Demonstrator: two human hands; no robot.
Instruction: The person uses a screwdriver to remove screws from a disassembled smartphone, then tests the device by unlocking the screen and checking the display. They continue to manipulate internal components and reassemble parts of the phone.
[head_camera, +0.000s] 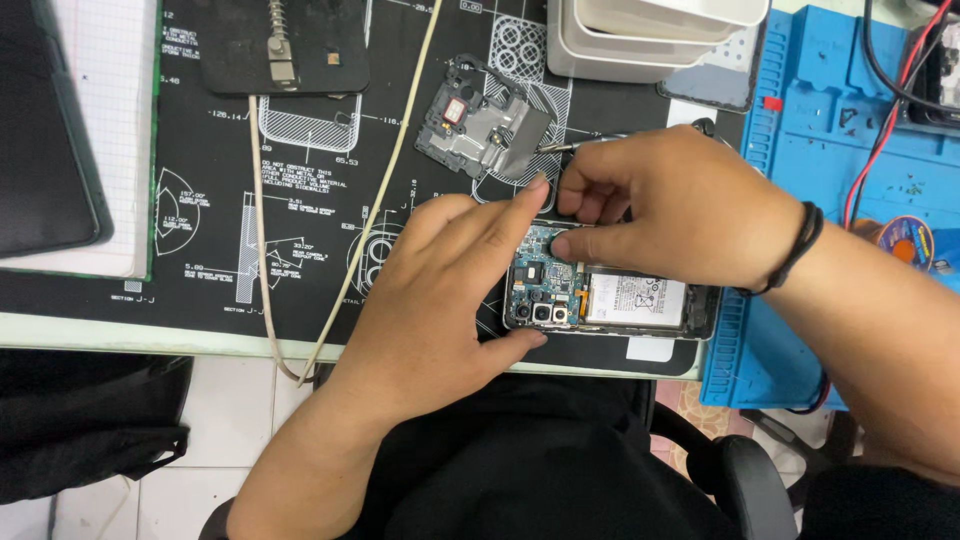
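Observation:
An opened smartphone (610, 300) lies at the near edge of the black work mat (200, 250), its circuit board, camera modules and white battery exposed. My left hand (440, 290) grips the phone's left end, index finger stretched over the top edge and thumb under the near edge. My right hand (680, 210) rests over the phone's upper side, thumb and fingers pinched on the circuit board, holding a thin metal tool (580, 143) that sticks out to the left. A grey inner cover plate (480, 120) lies just beyond the hands.
A blue silicone repair mat (850, 150) lies to the right, with red and black wires (890, 100). Stacked white trays (640, 35) stand at the back. A white cable (262, 220) crosses the mat. A notebook (100, 130) and dark case (40, 130) lie at the left.

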